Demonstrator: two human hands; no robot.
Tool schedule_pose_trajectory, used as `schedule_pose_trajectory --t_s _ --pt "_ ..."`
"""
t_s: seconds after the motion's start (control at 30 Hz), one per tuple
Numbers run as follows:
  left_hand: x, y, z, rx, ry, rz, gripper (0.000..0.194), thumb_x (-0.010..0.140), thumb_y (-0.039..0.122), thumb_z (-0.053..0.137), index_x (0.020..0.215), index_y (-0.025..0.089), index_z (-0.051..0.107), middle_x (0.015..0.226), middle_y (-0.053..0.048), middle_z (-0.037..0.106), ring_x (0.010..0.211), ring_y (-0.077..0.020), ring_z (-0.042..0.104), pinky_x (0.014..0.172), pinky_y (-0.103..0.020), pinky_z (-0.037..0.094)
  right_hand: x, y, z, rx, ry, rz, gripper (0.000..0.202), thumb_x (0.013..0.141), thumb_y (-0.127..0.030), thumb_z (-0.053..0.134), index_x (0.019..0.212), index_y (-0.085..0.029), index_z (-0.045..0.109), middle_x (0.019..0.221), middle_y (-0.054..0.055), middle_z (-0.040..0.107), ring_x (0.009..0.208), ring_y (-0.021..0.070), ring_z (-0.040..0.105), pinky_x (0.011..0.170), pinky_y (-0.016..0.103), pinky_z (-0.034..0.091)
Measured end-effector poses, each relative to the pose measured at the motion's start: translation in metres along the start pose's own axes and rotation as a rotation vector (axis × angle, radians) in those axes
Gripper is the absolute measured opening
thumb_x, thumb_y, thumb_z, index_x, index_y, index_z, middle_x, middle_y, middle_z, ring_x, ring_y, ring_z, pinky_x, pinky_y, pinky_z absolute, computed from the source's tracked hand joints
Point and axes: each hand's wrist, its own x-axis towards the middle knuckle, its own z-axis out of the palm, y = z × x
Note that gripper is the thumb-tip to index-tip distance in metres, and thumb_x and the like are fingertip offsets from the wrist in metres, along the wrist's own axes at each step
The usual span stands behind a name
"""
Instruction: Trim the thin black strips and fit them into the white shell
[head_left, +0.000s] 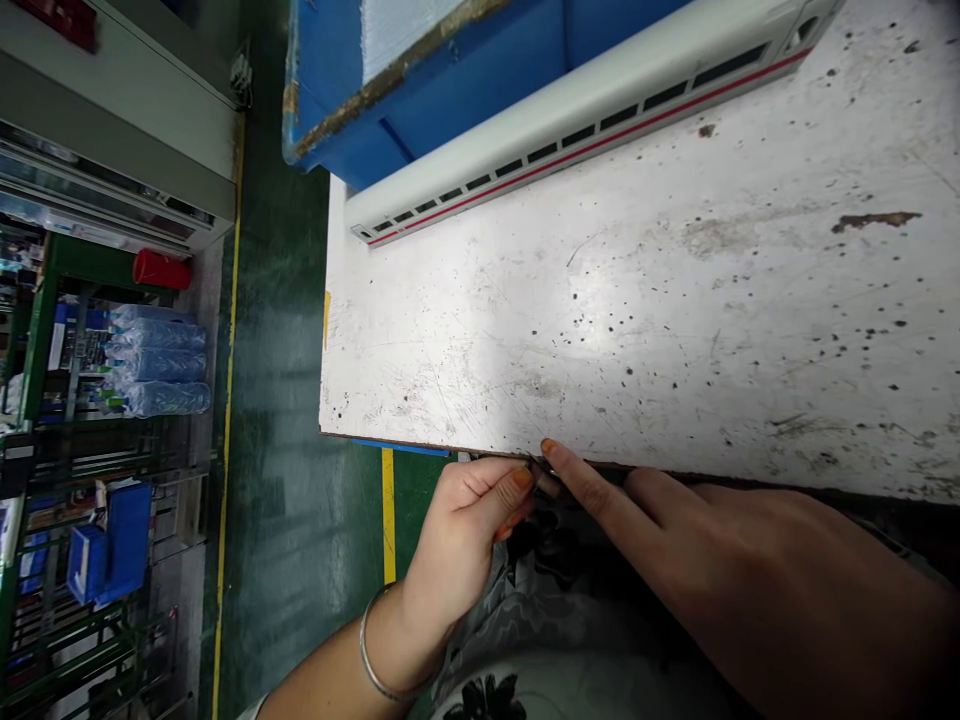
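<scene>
My left hand, with a silver bangle at the wrist, is closed in a pinch at the front edge of the white table. What it pinches is mostly hidden by the fingers. Close beside it is my right hand, its index finger stretched to the table edge and the other fingers bent under. A small dark sliver shows between the two hands, too little to name. Further back on the table lies a white model train car shell with a red stripe and dark window openings, apart from both hands.
A blue plastic bin with worn edges and white sheet material inside stands behind the train shell. To the left runs a green floor with yellow lines. Beyond it are a shelf rack, wrapped bottles, a red bucket and blue bins.
</scene>
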Motion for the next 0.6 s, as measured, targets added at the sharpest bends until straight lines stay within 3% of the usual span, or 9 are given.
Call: schedule_pose_trajectory --t_s 0.2,0.47,0.6 --pt "0.000 0.000 0.000 0.003 0.000 -0.001 0.047 0.095 0.042 0.064 0.059 0.020 0.044 0.057 0.004 0.032 0.057 -0.0109 0.022 0.054 -0.031 0.017 -0.012 0.006 0.007 0.074 -0.065 0.016 0.099 0.070 -0.003 0.053 0.164 -0.015 0.027 0.089 0.002 0.065 0.046 0.0152 0.053 0.044 0.034 0.028" --pt "0.000 -0.002 -0.002 0.001 -0.003 0.009 0.047 0.096 0.041 0.065 0.060 0.019 0.044 0.057 0.004 0.032 0.056 -0.0107 0.022 0.054 -0.031 0.017 0.001 -0.001 -0.003 -0.014 0.002 0.004 0.082 0.064 -0.006 0.059 0.146 -0.007 0.056 0.071 0.001 0.060 0.041 0.0159 0.053 0.040 0.032 0.034" --pt "0.000 -0.002 -0.002 -0.004 -0.010 0.015 0.048 0.096 0.041 0.066 0.060 0.019 0.044 0.057 0.005 0.031 0.056 -0.0103 0.022 0.053 -0.031 0.016 0.000 0.002 -0.001 0.009 -0.024 -0.019 0.085 0.064 -0.004 0.057 0.149 -0.006 0.052 0.074 0.002 0.062 0.040 0.0150 0.052 0.039 0.032 0.033"
